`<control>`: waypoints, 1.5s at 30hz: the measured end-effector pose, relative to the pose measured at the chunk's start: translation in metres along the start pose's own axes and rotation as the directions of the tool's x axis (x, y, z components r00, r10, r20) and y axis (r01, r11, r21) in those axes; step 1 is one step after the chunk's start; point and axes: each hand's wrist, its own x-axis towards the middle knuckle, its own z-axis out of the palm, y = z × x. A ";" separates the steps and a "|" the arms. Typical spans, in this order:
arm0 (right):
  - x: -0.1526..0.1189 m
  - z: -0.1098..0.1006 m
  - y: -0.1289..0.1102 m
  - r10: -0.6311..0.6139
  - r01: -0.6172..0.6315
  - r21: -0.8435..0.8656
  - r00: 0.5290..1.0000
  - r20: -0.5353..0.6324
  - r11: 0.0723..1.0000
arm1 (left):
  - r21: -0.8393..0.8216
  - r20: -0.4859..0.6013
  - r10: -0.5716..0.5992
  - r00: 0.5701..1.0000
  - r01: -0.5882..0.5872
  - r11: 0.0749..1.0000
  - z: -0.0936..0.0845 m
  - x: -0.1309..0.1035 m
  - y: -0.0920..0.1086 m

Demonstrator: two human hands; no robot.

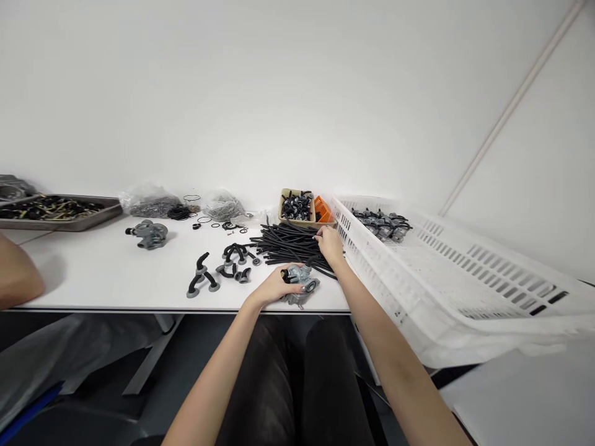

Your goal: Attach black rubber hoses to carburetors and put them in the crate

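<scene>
My left hand is closed around a grey metal carburetor near the front edge of the table, thumb across its side. A short black tube sticks out from its upper right. At the pile of thin black rubber hoses, just beyond the carburetor, my right hand has its fingertips pinched on a hose at the pile's right side. Left of my left hand lie several bent black rubber pipes with grey flanges. Farther left, another carburetor rests on the white table.
A large white perforated crate stands at the right, with several carburetors inside. Behind the hoses are a yellow bin of small parts and an orange bin. Plastic bags and a metal tray line the back left. Another person's arm rests at far left.
</scene>
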 end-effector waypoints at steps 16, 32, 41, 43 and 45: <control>-0.107 -0.090 -0.065 0.066 -0.070 0.416 0.998 0.023 0.907 | 0.069 -0.247 0.070 0.967 -0.054 0.996 -0.003 -0.002 -0.008; -0.125 -0.092 -0.054 0.015 0.062 0.297 0.968 -0.251 0.953 | 0.003 -0.260 0.016 0.965 -0.016 1.000 -0.005 0.000 -0.011; -0.114 -0.076 -0.026 0.035 -0.026 0.123 0.997 -0.071 0.992 | 0.000 -0.255 0.023 0.967 -0.024 1.000 -0.004 0.000 -0.010; -0.113 -0.067 -0.015 0.060 -0.064 0.095 0.997 0.042 0.993 | 0.011 -0.259 0.033 0.965 -0.032 0.999 -0.004 0.000 -0.010; -0.115 -0.059 -0.005 0.093 -0.107 0.093 0.985 0.143 0.990 | 0.023 -0.265 0.045 0.963 -0.040 0.999 -0.005 0.000 -0.010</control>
